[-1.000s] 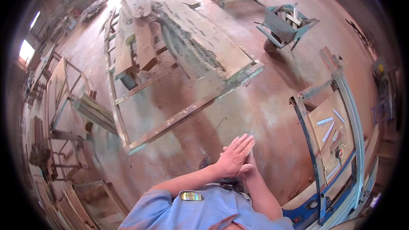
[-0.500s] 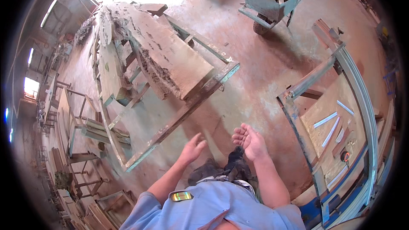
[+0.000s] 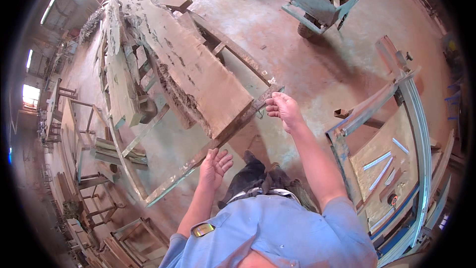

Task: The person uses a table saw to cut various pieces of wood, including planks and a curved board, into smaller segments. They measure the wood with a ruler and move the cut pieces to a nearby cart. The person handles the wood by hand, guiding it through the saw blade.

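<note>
My left hand point(image 3: 214, 168) is open, its fingers loosely bent and apart, and it holds nothing. In the picture it lies by the front rail point(image 3: 191, 165) of a worn metal frame; whether it touches the rail I cannot tell. My right hand point(image 3: 285, 110) is curled into a loose fist beside the frame's right corner, with nothing visible in it. A thick wooden slab point(image 3: 198, 72) with a rough, pitted edge rests on that frame, its cut end toward me. A second timber point(image 3: 120, 82) lies to its left.
At the far right stands a teal cart point(image 3: 317, 5) loaded with wood scraps. A metal-framed bench point(image 3: 368, 104) on my right carries rulers point(image 3: 378, 161) and a tape measure point(image 3: 392, 199). Planks and racks point(image 3: 94, 188) line the left side.
My right hand has moved forward and its fingers have curled in; my left hand has shifted left and turned. The slab and frame now appear closer, and my feet have changed position.
</note>
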`<state>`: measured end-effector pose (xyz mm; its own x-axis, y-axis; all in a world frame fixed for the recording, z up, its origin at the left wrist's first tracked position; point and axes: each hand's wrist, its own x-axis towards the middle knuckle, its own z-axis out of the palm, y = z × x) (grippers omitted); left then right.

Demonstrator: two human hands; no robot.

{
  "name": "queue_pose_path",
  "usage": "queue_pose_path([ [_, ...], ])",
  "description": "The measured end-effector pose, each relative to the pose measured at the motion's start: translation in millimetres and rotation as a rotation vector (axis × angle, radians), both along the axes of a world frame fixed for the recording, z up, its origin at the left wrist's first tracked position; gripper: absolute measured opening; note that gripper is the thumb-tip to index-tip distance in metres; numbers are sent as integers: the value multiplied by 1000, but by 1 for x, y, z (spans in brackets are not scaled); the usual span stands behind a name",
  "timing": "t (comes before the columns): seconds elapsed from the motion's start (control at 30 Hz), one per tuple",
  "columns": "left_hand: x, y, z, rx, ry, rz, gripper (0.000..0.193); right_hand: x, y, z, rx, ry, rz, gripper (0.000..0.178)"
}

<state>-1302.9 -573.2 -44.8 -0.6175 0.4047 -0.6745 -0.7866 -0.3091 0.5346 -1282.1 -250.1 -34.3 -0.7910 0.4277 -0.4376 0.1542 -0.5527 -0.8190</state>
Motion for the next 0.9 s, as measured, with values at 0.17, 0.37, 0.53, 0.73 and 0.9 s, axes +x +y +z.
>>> queue_pose_path([
  [0.17, -37, 17, -4, 45, 0, 77, 43, -63, 21, -25, 232, -39, 163, 41],
  [0.37, -66, 47, 9, -194, -11, 116, 46, -140, 13, -72, 292, -56, 417, 71],
  [0.53, -66, 59, 22, -221, -66, 231, 50, -154, -14, -74, -122, 32, 626, 61],
  [0.73, -41, 75, 18, -47, -184, 460, 55, -159, -10, -43, -318, 24, 613, 59],
  [0.9, -43, 96, 29, -180, -139, 506, 62, -157, -9, -40, -305, 13, 608, 65],
])
